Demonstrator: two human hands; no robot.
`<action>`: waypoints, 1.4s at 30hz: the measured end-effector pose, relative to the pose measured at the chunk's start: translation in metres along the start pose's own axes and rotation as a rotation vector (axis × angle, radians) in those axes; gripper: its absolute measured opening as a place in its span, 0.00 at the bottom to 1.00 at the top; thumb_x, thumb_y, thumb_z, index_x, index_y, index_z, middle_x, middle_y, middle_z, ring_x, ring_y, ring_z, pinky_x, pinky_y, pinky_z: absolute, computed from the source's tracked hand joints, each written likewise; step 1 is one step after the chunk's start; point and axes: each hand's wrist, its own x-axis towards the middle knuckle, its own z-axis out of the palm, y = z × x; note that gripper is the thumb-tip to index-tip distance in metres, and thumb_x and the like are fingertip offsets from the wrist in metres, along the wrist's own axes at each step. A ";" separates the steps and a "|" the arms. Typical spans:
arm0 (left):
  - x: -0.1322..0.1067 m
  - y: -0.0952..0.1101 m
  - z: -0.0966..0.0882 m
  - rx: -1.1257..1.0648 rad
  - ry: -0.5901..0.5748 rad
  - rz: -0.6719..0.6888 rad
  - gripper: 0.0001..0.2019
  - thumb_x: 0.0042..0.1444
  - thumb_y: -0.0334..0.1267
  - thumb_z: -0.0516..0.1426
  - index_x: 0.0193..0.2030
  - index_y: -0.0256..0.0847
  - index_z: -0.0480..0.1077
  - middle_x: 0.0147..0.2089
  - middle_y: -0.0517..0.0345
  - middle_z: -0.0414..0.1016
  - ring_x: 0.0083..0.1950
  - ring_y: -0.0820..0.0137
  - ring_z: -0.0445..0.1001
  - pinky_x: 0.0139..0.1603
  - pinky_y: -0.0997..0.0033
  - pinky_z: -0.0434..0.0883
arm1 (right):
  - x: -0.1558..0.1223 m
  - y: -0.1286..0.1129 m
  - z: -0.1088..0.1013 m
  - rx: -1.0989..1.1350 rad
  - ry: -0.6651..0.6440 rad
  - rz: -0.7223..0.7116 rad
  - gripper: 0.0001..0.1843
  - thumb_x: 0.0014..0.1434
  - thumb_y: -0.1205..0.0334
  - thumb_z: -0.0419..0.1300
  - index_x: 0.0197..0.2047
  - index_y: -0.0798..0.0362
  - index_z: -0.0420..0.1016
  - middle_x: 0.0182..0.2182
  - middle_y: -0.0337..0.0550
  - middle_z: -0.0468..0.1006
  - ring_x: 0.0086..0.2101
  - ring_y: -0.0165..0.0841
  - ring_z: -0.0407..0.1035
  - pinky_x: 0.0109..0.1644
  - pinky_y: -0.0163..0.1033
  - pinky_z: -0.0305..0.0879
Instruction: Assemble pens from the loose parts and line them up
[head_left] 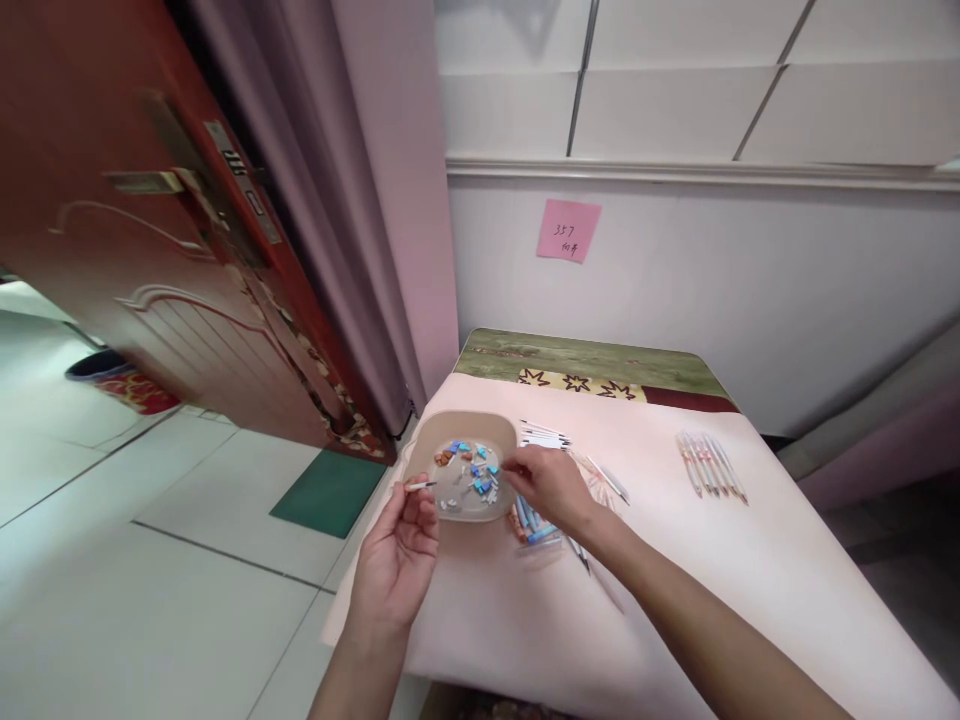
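Observation:
My left hand (405,545), palm up, pinches a slim white pen piece with a dark tip (424,486) over the near left side of a beige plastic basin (480,422). Inside the basin lie small blue pen parts (480,486), brown ones (442,459) and little white bits. My right hand (551,485) is at the basin's right rim with its fingertips drawn together; whether something is between them is too small to see. Under and beside that hand are blue pen barrels (532,520), a few brown pieces (517,524) and white refills (544,437), partly covered by the wrist.
Several assembled pens (712,467) lie in a row on the right of the pink-covered table (675,580). A pink note (568,231) sticks to the wall behind. To the left stand a red-brown door (172,260) and a green mat (330,493) on the tiled floor.

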 end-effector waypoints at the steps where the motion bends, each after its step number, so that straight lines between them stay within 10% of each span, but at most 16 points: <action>1: 0.000 0.001 -0.003 0.008 0.009 0.003 0.13 0.65 0.28 0.46 0.39 0.30 0.73 0.29 0.52 0.79 0.27 0.76 0.77 0.29 0.82 0.76 | 0.010 -0.004 0.007 -0.075 -0.050 -0.029 0.10 0.61 0.62 0.56 0.42 0.46 0.79 0.40 0.39 0.81 0.41 0.34 0.74 0.42 0.33 0.62; 16: 0.008 0.013 -0.018 0.069 0.119 0.029 0.11 0.64 0.26 0.47 0.37 0.30 0.70 0.29 0.51 0.79 0.25 0.76 0.77 0.26 0.81 0.76 | 0.084 -0.031 0.090 -0.284 -0.434 -0.135 0.15 0.47 0.71 0.60 0.38 0.55 0.82 0.39 0.50 0.83 0.42 0.41 0.76 0.46 0.37 0.69; 21: 0.013 0.007 -0.023 0.128 0.108 0.094 0.11 0.63 0.25 0.49 0.34 0.31 0.71 0.31 0.49 0.80 0.27 0.75 0.78 0.29 0.79 0.77 | 0.076 -0.026 0.080 -0.209 -0.358 -0.129 0.15 0.54 0.70 0.56 0.43 0.59 0.79 0.41 0.57 0.81 0.42 0.42 0.75 0.45 0.39 0.67; 31: 0.023 -0.009 -0.021 0.190 0.055 0.078 0.11 0.62 0.23 0.49 0.33 0.30 0.72 0.33 0.48 0.80 0.32 0.71 0.79 0.34 0.74 0.79 | 0.035 -0.005 0.028 0.081 -0.076 -0.030 0.13 0.58 0.69 0.53 0.45 0.52 0.75 0.30 0.38 0.81 0.29 0.28 0.73 0.34 0.29 0.61; 42: 0.023 0.004 -0.024 0.154 0.114 0.078 0.11 0.64 0.27 0.49 0.32 0.32 0.71 0.28 0.54 0.78 0.24 0.77 0.75 0.25 0.81 0.74 | 0.048 -0.003 0.030 -0.003 -0.090 -0.008 0.10 0.58 0.61 0.57 0.37 0.46 0.81 0.35 0.40 0.83 0.38 0.33 0.75 0.39 0.32 0.61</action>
